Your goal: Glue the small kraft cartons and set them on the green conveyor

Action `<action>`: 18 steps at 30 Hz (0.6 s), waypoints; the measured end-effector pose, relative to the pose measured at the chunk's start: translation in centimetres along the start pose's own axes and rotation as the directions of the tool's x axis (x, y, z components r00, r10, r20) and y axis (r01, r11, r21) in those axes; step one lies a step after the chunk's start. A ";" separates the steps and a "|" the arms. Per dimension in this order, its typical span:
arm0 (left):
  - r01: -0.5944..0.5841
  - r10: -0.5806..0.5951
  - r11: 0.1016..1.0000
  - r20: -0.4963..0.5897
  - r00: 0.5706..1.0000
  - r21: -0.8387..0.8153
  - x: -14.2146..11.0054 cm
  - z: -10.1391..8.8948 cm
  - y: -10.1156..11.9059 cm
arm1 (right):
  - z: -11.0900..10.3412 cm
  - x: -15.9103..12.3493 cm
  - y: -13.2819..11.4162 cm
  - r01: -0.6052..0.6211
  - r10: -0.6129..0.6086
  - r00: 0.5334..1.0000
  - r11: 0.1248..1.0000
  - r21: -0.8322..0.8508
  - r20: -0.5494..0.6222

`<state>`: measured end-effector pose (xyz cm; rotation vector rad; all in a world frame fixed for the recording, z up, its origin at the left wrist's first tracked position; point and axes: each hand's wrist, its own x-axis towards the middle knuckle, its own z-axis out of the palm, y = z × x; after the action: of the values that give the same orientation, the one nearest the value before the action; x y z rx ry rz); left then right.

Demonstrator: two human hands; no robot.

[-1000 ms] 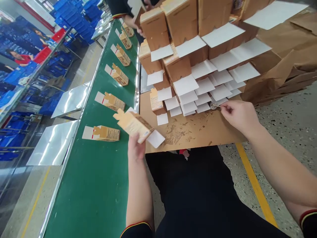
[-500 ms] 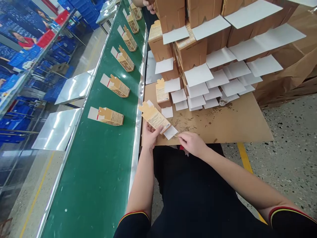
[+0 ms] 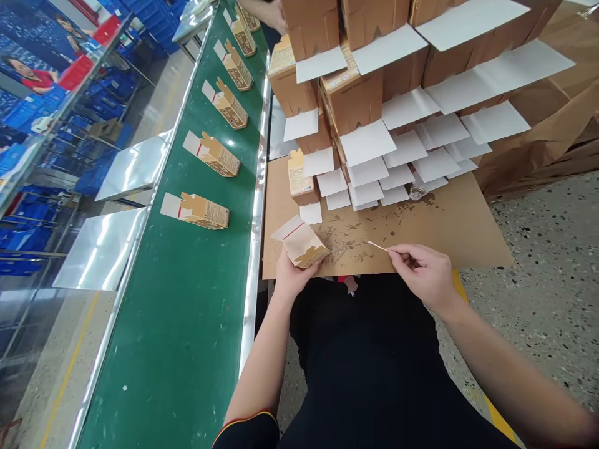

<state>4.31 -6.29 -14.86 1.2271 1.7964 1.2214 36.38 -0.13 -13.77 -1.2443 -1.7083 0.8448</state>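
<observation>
My left hand (image 3: 294, 274) is closed round a small open carton (image 3: 304, 242), which is tilted so its white inner flap with a red strip faces up. A thin cotton swab (image 3: 377, 246) is pinched in my right hand (image 3: 421, 268), its white tip pointing left toward the carton but apart from it. Behind the hands, a small clear glass dish (image 3: 417, 190) rests by the stacked cartons on a stained brown cardboard sheet (image 3: 449, 237).
Cartons (image 3: 353, 103) with white flaps sticking out are stacked at the back of the cardboard. Left of me runs a green conveyor belt (image 3: 173, 337) carrying a row of open cartons (image 3: 206, 211). Another person's hand (image 3: 276, 15) shows at the top, beside the stack.
My right hand went from the dish to the carton's white flap with the swab, then drew back right. My left hand brought the carton in from over the belt and turned it over.
</observation>
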 end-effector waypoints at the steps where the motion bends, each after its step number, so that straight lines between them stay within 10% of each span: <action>1: 0.004 -0.004 1.000 0.011 1.000 0.022 0.1 -0.1 -0.1 | -0.1 -0.1 -0.1 0.001 -0.001 1.000 1.000 0.003 -0.006; 7: -0.037 0.035 0.995 0.025 0.999 0.091 0.6 0.5 -0.4 | 1.5 -0.4 -1.1 0.061 -0.063 0.996 0.997 0.044 0.060; 11: -0.002 0.016 0.997 -0.172 0.985 0.081 0.6 -1.8 -1.0 | 1.4 -0.1 -0.9 0.093 -0.095 0.995 0.993 0.074 0.036; 18: 0.193 -0.120 0.981 -0.761 0.637 0.006 1.2 -16.1 -4.6 | -1.7 1.0 0.8 0.068 -0.064 0.992 0.997 0.034 -0.109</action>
<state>-11.64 -11.25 -13.20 0.5653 2.5093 1.7252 38.08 1.08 -13.49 -1.1807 -1.6311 0.7541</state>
